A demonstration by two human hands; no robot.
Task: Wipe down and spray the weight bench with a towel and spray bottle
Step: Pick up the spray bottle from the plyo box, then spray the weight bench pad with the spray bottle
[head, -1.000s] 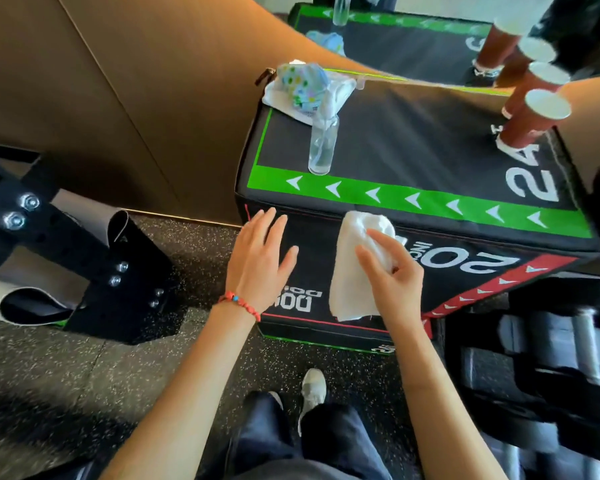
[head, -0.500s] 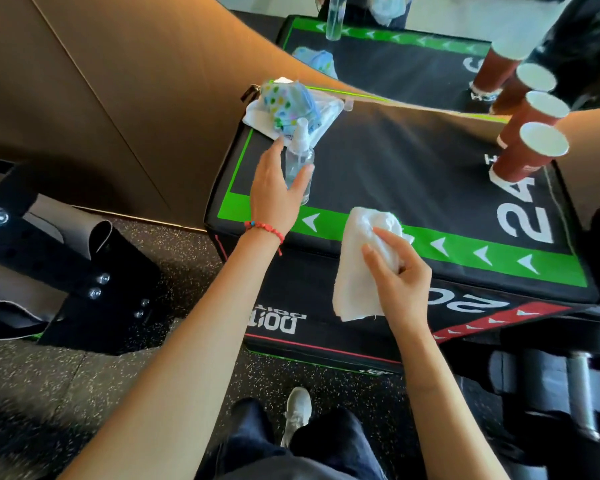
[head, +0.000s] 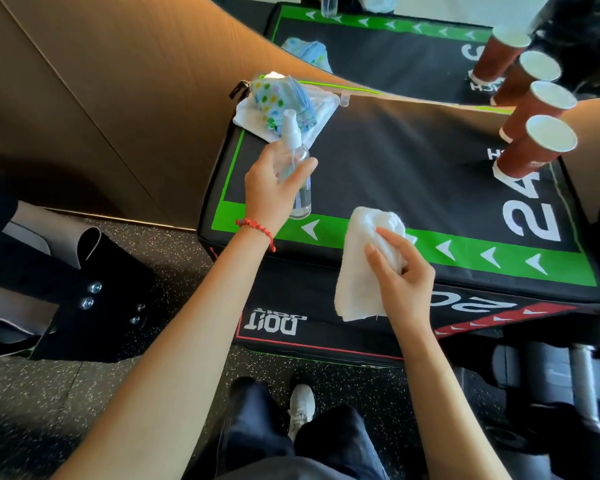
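Observation:
My left hand [head: 272,188] is wrapped around a clear spray bottle [head: 297,168] with a white nozzle, near the left front of a black padded box with green arrow borders [head: 413,161]. The bottle's base sits at or just above the box top; I cannot tell which. My right hand [head: 400,271] grips a white towel [head: 361,268] bunched at the box's front edge, its loose end hanging over the front face. Part of a black weight bench with bolts [head: 84,292] lies at the left, on the floor side.
A folded pile of white and spotted cloths [head: 281,105] lies at the box's back left corner. Two brown paper cups [head: 530,147] stand at the right, beside a mirror doubling them. A brown wall is on the left. Dumbbells [head: 568,386] sit low right. My shoe [head: 300,407] is below.
My left hand rose from the box's front face to the spray bottle and closed around it. My right hand kept the towel and came up to the box's front edge.

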